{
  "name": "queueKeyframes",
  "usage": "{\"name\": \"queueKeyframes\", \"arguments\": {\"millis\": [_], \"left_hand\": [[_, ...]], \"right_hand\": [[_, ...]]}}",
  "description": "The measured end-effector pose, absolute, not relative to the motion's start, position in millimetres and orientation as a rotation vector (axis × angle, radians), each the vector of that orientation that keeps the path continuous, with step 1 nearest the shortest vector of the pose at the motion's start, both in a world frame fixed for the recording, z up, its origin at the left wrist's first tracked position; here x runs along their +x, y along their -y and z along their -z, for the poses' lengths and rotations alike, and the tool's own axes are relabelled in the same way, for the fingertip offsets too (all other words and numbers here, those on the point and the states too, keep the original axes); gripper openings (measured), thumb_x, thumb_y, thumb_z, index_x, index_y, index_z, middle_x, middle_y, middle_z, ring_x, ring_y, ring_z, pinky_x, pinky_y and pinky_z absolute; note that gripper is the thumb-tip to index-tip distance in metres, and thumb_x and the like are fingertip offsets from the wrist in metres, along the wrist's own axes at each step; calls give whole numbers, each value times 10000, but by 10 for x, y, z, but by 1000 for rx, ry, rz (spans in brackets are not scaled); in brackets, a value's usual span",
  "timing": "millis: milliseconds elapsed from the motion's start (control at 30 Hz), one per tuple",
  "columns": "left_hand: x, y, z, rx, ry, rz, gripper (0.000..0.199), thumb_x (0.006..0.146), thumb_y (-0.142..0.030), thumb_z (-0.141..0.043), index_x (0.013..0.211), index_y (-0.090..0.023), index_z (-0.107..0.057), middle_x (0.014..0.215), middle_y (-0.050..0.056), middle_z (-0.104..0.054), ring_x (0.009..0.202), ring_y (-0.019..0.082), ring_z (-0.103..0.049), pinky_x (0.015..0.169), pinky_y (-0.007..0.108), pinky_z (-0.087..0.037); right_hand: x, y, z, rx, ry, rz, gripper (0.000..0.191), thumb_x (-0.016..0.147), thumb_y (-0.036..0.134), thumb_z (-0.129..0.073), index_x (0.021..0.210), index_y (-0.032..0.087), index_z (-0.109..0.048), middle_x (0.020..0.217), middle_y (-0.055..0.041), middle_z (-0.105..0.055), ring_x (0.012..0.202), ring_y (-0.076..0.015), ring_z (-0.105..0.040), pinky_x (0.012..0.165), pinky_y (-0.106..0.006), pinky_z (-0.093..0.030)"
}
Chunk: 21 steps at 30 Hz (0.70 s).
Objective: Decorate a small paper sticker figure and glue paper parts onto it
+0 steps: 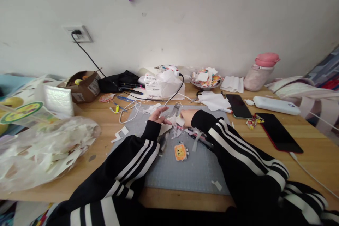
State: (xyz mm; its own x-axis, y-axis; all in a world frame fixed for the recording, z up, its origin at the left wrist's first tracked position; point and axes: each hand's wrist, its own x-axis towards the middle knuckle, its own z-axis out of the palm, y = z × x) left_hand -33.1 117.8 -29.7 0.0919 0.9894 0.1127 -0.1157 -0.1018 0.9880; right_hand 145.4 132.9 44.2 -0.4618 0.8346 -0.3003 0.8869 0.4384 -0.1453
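My left hand (159, 116) hovers over the back of the grey cutting mat (196, 180), its fingers stretched out and apart, with nothing in them. Close to its right, my right hand (187, 117) has its fingers curled down around a white paper scrap (180, 120); its fingertips are partly hidden. Loose bits of clear film and paper (176, 132) lie between and below the hands. Pens (202, 140) rest beside the right wrist. Nearer me on the mat lies a small orange square cutout with a face (180, 152).
To the left sits a plastic bag of paper scraps (53, 152), with a cardboard box (84, 86) behind. A bowl of scraps (206, 78) stands at the back. On the right are two phones (279, 132), a white power bank (277, 105) and a pink bottle (261, 72). Cables cross the table.
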Motion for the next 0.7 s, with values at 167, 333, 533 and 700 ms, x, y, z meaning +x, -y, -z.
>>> {"name": "queueKeyframes", "arguments": {"millis": [167,333,533,700], "left_hand": [[-310,-1212,322,1269,-1078,-1306,387,674,-305,-622,1043,-190,-627,1224,92,-596,534,122,-646,511,254,-463],[-331,-1237,334,1294,-1158,-1363,305,682,-314,-612,955,-197,-681,1119,71,-664,740,171,-644,547,240,-469],[-358,-1230,321,1313,-1211,-1379,295,650,-272,-608,915,-183,-704,924,54,-718,663,151,-597,577,248,-455],[-294,-1148,301,1298,-1232,-1406,324,679,-264,-573,969,-169,-683,621,-14,-663,553,117,-539,652,255,-454]], "right_hand": [[1501,-1394,-575,1534,-2556,429,184,881,282,-556,995,145,-604,1020,-48,-626,897,-169,-608,791,-367,-510],[1549,-1470,-631,1694,-2709,298,227,879,70,-471,1073,116,-579,1156,-97,-579,1065,-181,-547,912,-338,-433],[1502,-1413,-628,1660,-2705,318,194,829,165,-567,1014,139,-621,1135,-84,-603,1002,-199,-580,860,-357,-453],[1393,-1279,-578,1500,-2640,429,244,647,339,-754,848,210,-700,800,-22,-698,783,-187,-643,655,-239,-464]]}}
